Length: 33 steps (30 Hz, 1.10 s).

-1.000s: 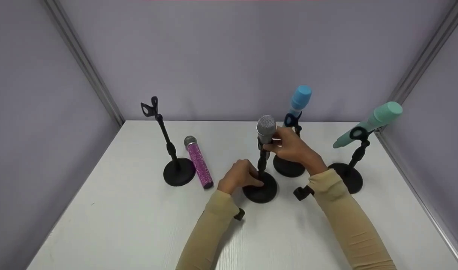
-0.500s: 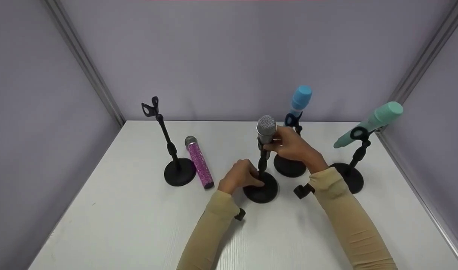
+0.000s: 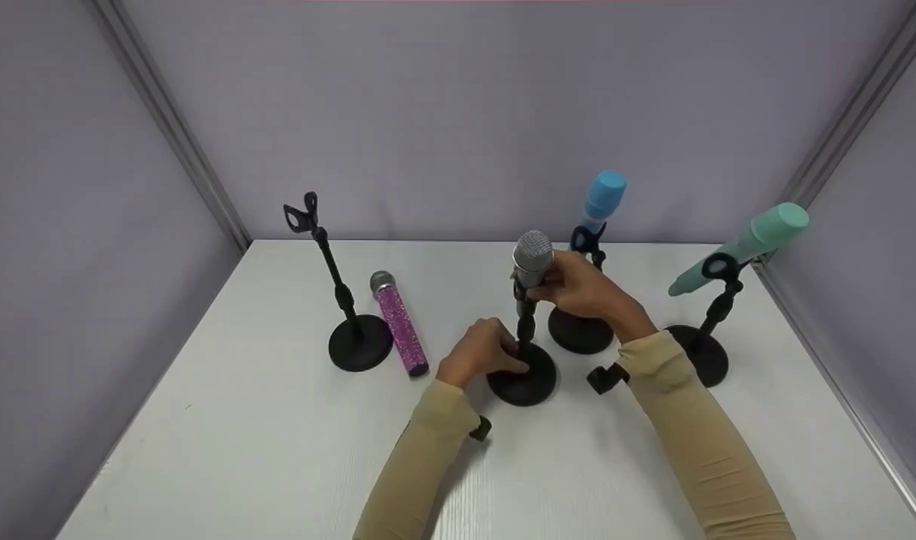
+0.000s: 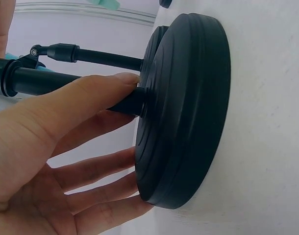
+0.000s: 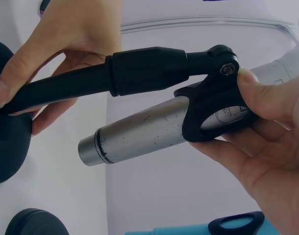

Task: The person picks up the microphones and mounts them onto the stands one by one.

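Note:
A silver microphone (image 3: 533,255) sits in the black clip (image 5: 192,120) of a short microphone stand (image 3: 531,384), its mesh head up. My right hand (image 3: 584,289) grips the microphone right at the clip, thumb on one side and fingers on the other. The lower end of its scuffed body (image 5: 144,128) sticks out past the clip. Down at the round base (image 4: 193,112), my left hand (image 3: 482,351) pinches the foot of the pole between thumb and forefinger. The other fingers of that hand reach to the base's edge in the left wrist view.
Behind the right hand, a blue microphone (image 3: 604,196) rests in a second stand (image 3: 580,334). At the right, a green microphone (image 3: 761,234) lies tilted in another stand (image 3: 701,356). A pink glitter microphone (image 3: 401,330) lies beside a stand with an empty clip (image 3: 358,343) at left.

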{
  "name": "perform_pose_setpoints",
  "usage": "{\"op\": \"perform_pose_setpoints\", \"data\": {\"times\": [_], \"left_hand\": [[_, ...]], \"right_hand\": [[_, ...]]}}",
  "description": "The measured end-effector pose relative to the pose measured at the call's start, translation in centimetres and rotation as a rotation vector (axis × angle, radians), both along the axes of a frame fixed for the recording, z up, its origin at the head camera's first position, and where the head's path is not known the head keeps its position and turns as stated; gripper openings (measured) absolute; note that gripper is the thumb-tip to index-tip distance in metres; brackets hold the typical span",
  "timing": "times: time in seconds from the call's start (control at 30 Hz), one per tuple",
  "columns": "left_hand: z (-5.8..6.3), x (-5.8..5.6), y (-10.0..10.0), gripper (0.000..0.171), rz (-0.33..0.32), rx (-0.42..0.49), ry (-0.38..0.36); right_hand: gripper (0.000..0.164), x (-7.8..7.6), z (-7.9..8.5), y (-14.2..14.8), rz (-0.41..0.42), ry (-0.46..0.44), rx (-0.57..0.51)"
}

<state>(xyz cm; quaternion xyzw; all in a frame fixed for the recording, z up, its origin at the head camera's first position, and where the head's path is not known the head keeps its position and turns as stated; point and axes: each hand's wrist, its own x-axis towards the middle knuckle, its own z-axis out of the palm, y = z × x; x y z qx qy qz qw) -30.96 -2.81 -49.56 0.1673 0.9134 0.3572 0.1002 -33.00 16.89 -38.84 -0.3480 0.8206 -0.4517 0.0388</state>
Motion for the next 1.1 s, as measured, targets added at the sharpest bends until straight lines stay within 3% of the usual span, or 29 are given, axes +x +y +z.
{"op": "perform_pose_setpoints", "data": {"times": [0.27,0.83,1.1], "left_hand": [[0.28,-0.11,-0.06,0.017,0.012,-0.001,-0.013],[-0.19,-0.34,0.19,0.017,-0.015,0.009,0.019],[0.06,-0.29,0.30,0.018,-0.004,-0.002,0.008]], "right_hand": [[0.045,-0.21,-0.32,0.13,0.016,0.036,-0.032],[0.048,-0.37,-0.84,0.92,0.056,0.004,-0.071],[0.048,-0.29,-0.80,0.98,0.029,-0.001,-0.059]]}}
